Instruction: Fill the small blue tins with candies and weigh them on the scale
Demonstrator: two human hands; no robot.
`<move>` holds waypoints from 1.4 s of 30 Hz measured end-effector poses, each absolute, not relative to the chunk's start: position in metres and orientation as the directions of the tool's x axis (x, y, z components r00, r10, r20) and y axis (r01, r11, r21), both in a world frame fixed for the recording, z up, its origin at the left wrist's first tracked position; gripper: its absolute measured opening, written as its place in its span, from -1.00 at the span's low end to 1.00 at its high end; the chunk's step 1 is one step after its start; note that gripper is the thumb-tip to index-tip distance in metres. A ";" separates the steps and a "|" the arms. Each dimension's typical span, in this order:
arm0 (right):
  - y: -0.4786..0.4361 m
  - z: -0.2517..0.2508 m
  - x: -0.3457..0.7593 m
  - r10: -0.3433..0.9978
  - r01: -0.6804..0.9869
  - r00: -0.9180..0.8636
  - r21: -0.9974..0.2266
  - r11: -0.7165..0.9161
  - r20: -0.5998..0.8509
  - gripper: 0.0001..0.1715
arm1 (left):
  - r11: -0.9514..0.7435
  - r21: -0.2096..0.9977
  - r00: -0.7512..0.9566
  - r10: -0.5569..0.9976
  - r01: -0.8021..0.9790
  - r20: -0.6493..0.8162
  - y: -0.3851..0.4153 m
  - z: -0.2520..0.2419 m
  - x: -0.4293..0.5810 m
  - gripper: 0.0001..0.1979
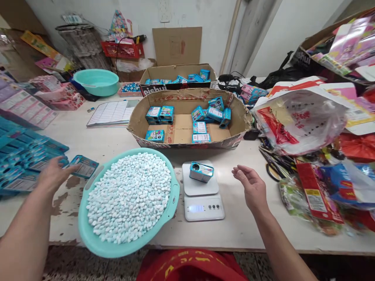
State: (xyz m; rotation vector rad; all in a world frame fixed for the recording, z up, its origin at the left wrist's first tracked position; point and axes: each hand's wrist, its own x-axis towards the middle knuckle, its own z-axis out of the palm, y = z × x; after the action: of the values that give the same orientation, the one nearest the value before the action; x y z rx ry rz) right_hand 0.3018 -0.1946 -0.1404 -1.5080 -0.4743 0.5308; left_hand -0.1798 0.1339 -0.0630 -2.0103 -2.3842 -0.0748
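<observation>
Flat blue pack (84, 166) lay on the white table (240, 226), just left of the basin, with the left hand (54, 173) resting fingers spread on its near end; whether it was actually gripped could not be told. Cardboard tray (140, 117), at the table's middle, held about ten small blue boxes, some upright, some tipped. Second carton (175, 72), behind it, held more of the same, partly hidden by its wall. Teal basin (88, 230), heaped with pale blue-white candies (129, 195), overhung the table's front edge. Stack of blue packs (20, 160), far left, was blurred and cut off by the frame. Digital scale (202, 195) carried one small blue tin (201, 171), lying on its side. Right hand (252, 187) hovered open and empty, just right of the scale, over bare tabletop. Wrapper heap (307, 117) crowded the right side.
</observation>
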 end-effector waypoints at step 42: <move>-0.142 -0.111 0.246 0.867 0.265 0.494 -0.961 -0.082 0.062 -0.48 | -0.561 0.268 0.561 0.824 0.784 0.083 -0.027 -0.081 -0.014 -0.74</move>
State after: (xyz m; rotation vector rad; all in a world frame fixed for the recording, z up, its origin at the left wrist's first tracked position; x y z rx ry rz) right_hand 0.2462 -0.1419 -0.1112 -1.6186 -0.9927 0.6716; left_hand -0.0141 -0.0266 -0.0815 -2.9493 -1.5381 -0.3345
